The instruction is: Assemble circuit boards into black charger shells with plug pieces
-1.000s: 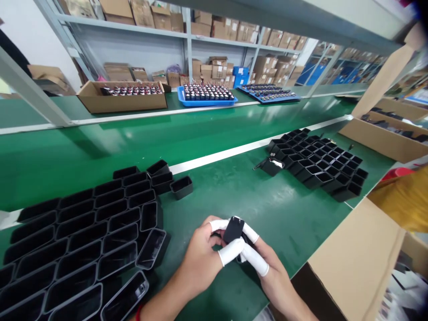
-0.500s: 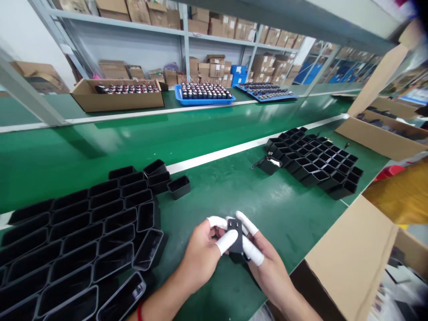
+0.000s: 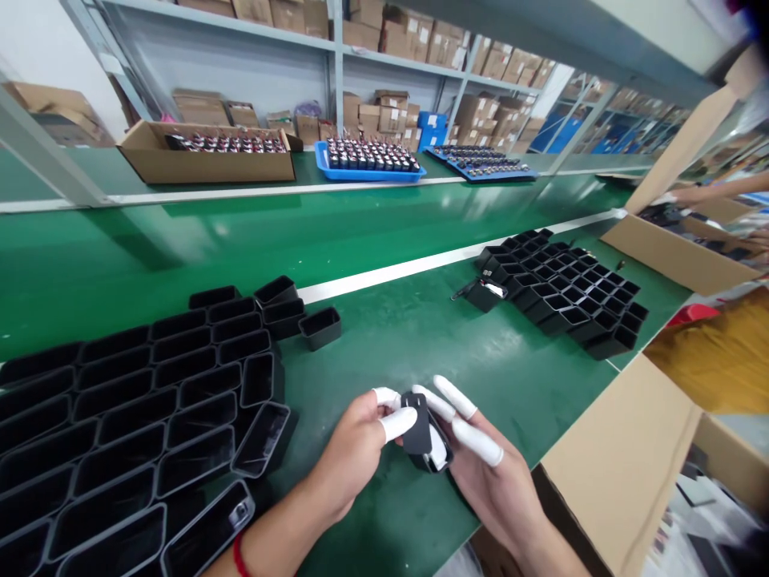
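My left hand (image 3: 354, 449), with white finger cots on thumb and finger, pinches a black plug cover (image 3: 416, 437) that has two small metal prongs near its top. Just beneath the cover sits a black case (image 3: 446, 463), its open side showing a white part (image 3: 437, 453) inside. My right hand (image 3: 493, 473) lies along the right side of the case with white-capped fingers stretched out and apart. Whether its palm bears the case is hard to see. Farther off, another black case (image 3: 485, 294) with a white part and a dark lead rests on the green bench (image 3: 384, 344).
Rows of open black cases (image 3: 195, 437) fill the left, and a second cluster (image 3: 561, 280) stands at right. A cardboard box (image 3: 625, 465) borders the right edge. Behind are a carton (image 3: 204, 164) and blue trays (image 3: 372, 173) of parts. A co-worker's arm (image 3: 714, 191) reaches into a far-right box.
My right hand's fingers have loosened from the plug cover and spread. The cover has tilted and shifted slightly left, exposing the white part in the case. A co-worker's arm has appeared at right.
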### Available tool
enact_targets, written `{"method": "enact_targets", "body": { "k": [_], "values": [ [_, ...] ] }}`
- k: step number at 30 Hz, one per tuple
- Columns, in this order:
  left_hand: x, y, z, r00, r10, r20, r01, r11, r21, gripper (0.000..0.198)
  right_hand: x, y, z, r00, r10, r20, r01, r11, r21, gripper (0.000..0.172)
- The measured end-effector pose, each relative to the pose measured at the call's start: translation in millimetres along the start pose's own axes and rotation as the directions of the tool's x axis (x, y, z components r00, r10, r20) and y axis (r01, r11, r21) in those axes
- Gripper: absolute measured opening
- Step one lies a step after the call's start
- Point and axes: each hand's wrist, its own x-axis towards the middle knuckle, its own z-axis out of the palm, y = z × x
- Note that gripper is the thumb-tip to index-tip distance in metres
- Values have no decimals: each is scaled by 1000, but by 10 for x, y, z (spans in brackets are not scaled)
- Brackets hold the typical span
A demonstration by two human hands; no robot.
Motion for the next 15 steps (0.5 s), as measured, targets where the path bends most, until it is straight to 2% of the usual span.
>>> {"method": "enact_targets", "body": {
  "k": [5, 11, 13, 15],
  "values": [
    [5, -30, -14, 1000, -16, -9, 15, 999, -29, 25, -38, 106, -41, 998, -51, -33, 47, 991, -124, 59],
    [23, -33, -7, 998, -42, -42, 40, 998, -51, 21, -66, 120, -3, 996, -90, 5, 85, 917, -390, 54],
    [26, -29, 0, 998, -38, -44, 36, 998, -56, 21, -59, 123, -8, 996, -94, -4, 86, 927, -365, 56],
    [23, -24, 5, 999, -32, -43, 30, 998, -64, 22, -41, 131, -11, 996, -80, -32, 69, 963, -260, 59]
  ]
}}
